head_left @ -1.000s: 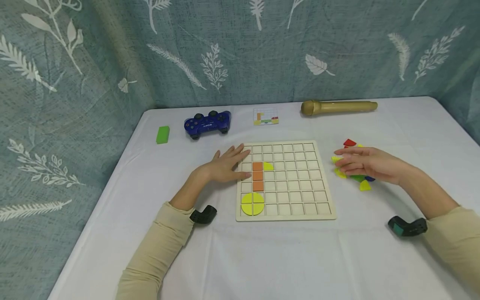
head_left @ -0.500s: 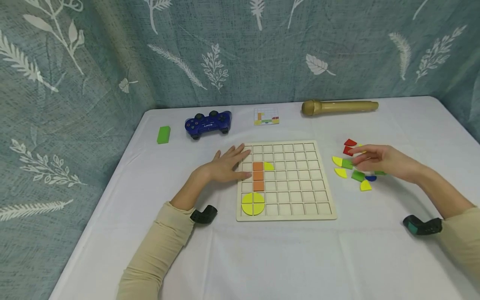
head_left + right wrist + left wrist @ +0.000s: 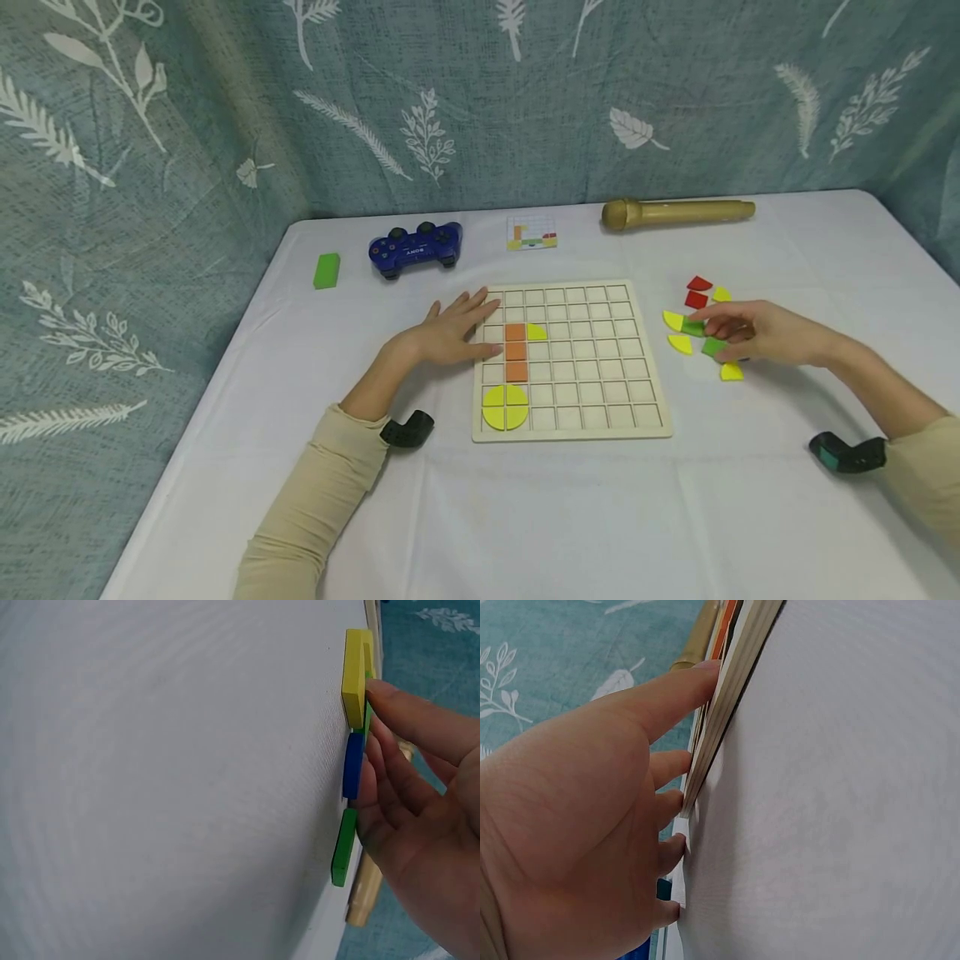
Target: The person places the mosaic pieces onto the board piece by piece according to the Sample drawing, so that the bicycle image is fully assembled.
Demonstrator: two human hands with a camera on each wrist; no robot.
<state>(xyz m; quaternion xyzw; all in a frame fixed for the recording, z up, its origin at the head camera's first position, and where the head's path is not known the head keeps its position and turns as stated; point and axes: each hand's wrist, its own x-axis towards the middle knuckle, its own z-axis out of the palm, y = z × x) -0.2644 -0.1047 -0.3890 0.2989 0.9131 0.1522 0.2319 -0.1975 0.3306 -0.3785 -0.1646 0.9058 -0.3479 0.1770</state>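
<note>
My left hand (image 3: 450, 330) rests with spread fingers on the left edge of a wooden grid board (image 3: 588, 439). In the left wrist view its thumb (image 3: 682, 694) touches the board's rim. On the board lie three orange squares (image 3: 515, 352), a yellow disc of quarter-circle tiles (image 3: 506, 407) and a single yellow quarter tile (image 3: 536, 332). My right hand (image 3: 780, 335) is over the loose tiles right of the board, fingers bent, thumb and forefinger apart. Its fingertips are at two green tiles (image 3: 693, 327). The right wrist view shows a yellow tile (image 3: 354, 679) and a blue tile (image 3: 352, 766) beside the fingers.
Two red tiles (image 3: 697, 299) and several yellow tiles (image 3: 680, 344) lie around the right hand. At the back are a blue game controller (image 3: 416, 247), a pattern card (image 3: 532, 233) and a gold microphone (image 3: 678, 214). A green block (image 3: 326, 271) lies at left on the white tablecloth (image 3: 562, 517).
My right hand first drew back to the right, uncovering tiles, then lowered toward the green tiles, its fingers more bent. My left hand has stayed on the board's edge.
</note>
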